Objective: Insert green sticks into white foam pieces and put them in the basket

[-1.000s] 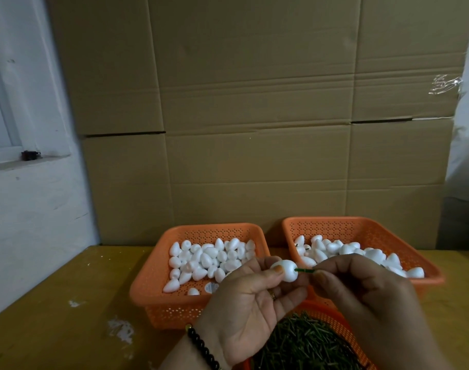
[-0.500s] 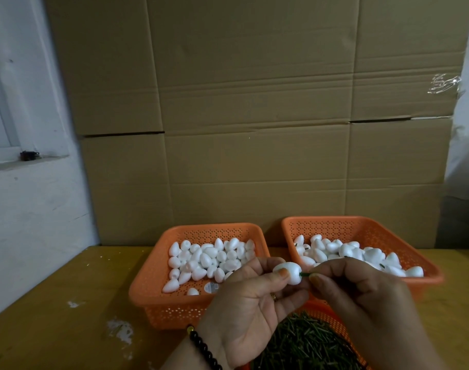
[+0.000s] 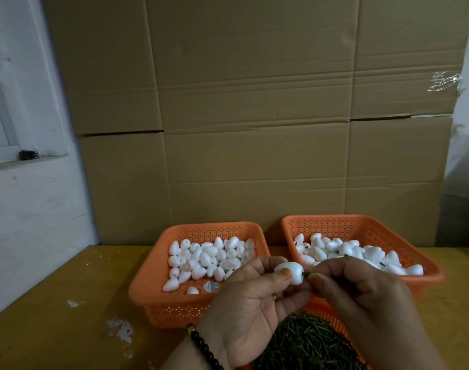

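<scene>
My left hand (image 3: 250,303) pinches a white foam piece (image 3: 289,271) between thumb and fingers. My right hand (image 3: 361,297) pinches a green stick (image 3: 306,274) whose short visible end enters the foam's right side. Behind the hands stand two orange baskets: the left basket (image 3: 148,284) holds plain foam pieces (image 3: 209,257), the right basket (image 3: 361,222) holds foam pieces (image 3: 356,252) with green sticks showing among them. A third orange basket (image 3: 332,319) below my hands is full of loose green sticks (image 3: 303,343).
The baskets sit on a yellow-brown table (image 3: 54,303) with white scuff marks. A wall of cardboard boxes (image 3: 254,116) rises right behind the baskets. A white wall with a window ledge (image 3: 27,158) is on the left.
The stick has gone deeper into the foam; less green shows between my hands. My right fingers have closed in towards the foam piece.
</scene>
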